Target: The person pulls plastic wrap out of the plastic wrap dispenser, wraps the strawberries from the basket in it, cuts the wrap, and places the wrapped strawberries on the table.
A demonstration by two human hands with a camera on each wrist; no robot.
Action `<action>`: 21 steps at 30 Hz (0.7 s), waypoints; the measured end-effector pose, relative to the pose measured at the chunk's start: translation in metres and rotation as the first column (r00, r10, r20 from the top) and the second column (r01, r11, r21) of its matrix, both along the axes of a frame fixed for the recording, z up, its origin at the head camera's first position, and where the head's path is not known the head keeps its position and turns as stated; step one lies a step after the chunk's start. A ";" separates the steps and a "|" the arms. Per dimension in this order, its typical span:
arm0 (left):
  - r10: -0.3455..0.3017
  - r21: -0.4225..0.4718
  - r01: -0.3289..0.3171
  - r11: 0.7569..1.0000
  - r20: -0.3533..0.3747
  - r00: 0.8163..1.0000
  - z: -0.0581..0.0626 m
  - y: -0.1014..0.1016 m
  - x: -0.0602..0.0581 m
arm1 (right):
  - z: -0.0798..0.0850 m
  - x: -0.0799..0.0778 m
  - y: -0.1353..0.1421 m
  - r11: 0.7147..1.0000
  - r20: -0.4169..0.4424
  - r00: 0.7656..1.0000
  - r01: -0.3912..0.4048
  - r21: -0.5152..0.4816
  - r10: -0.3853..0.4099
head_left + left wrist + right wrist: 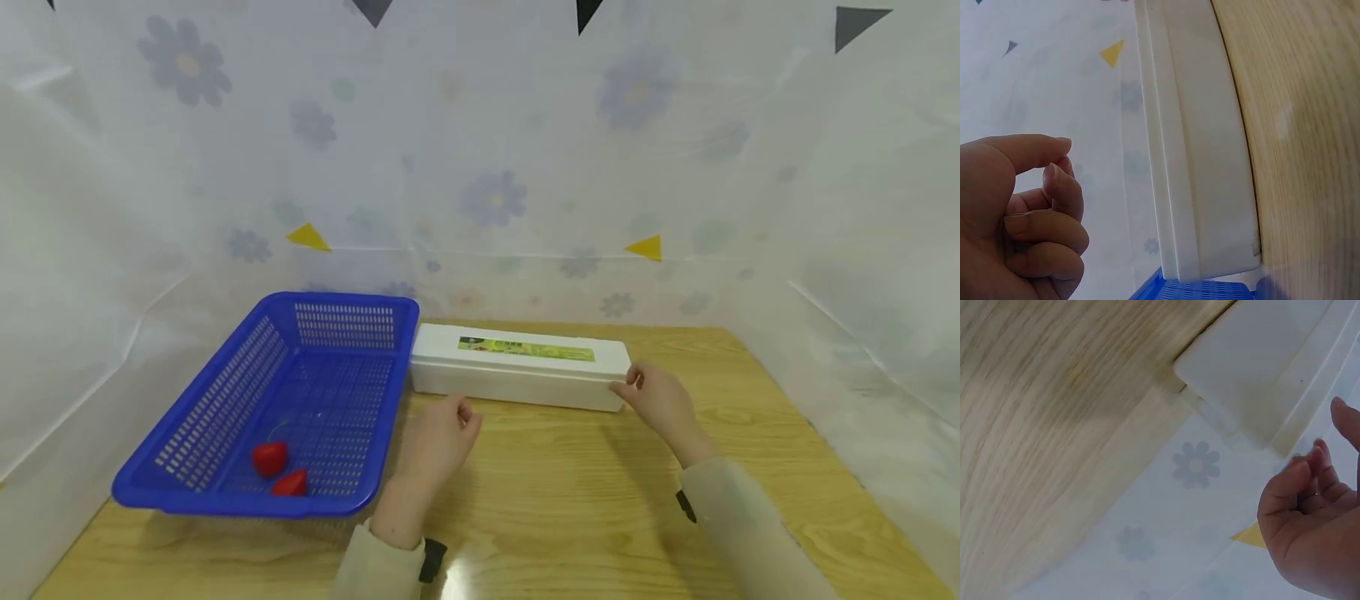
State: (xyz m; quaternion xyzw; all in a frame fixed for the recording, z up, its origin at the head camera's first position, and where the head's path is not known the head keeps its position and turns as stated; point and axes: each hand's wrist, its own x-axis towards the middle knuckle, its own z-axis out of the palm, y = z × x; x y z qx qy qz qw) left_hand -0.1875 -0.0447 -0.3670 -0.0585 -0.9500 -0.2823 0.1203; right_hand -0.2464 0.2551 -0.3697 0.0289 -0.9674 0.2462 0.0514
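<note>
A long white box (517, 379) with a lid lies at the back of the table, bearing a yellow-green label (525, 348) on top. My left hand (438, 437) hovers in front of the box's left part, holding nothing. In the left wrist view its fingers (1054, 228) are loosely curled, with the thumb close to a fingertip. At the box's right front corner is my right hand (663, 404), thumb and fingers loosely bent around the lid edge. A gap shows between the right thumb (1344, 422) and the fingers; whether they touch the lid I cannot tell.
A blue slotted basket (397, 392) stands to the left, close against the box's left end. Inside it lie two small red objects (269, 458). White flowered sheeting (495, 200) surrounds the wooden table (555, 500) at the back and sides.
</note>
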 end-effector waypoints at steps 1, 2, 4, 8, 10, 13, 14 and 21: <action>0.009 0.000 -0.009 1.000 0.007 1.000 0.000 -0.001 0.000 | -0.002 -0.002 0.001 1.000 0.010 1.000 0.001 -0.016 -0.001; 0.017 0.001 -0.017 1.000 0.012 1.000 0.000 -0.002 0.001 | -0.003 -0.005 0.002 1.000 0.019 1.000 0.002 -0.030 -0.002; 0.029 -0.006 -0.029 1.000 0.014 0.999 0.000 -0.004 0.001 | -0.007 -0.008 0.003 0.998 0.033 0.999 0.007 -0.055 -0.005; 0.035 -0.013 -0.035 0.999 0.007 0.999 -0.001 -0.006 0.000 | -0.012 -0.013 0.005 0.997 0.028 0.999 0.039 -0.071 -0.037; 0.032 -0.011 -0.032 0.999 0.006 0.999 -0.001 -0.006 -0.001 | -0.013 -0.016 0.008 0.997 0.015 0.999 0.053 -0.061 -0.052; 0.032 -0.012 -0.032 0.999 0.010 0.999 -0.001 -0.005 -0.003 | -0.012 -0.020 0.012 0.998 -0.001 0.999 0.054 -0.028 -0.054; 0.033 -0.015 -0.033 0.999 0.010 0.999 -0.001 -0.004 -0.004 | -0.011 -0.022 0.014 0.998 -0.003 0.999 0.051 -0.020 -0.051; 0.040 -0.029 -0.041 0.999 -0.014 0.999 0.000 -0.006 -0.005 | -0.006 -0.028 0.018 0.999 0.018 1.000 0.025 0.020 -0.026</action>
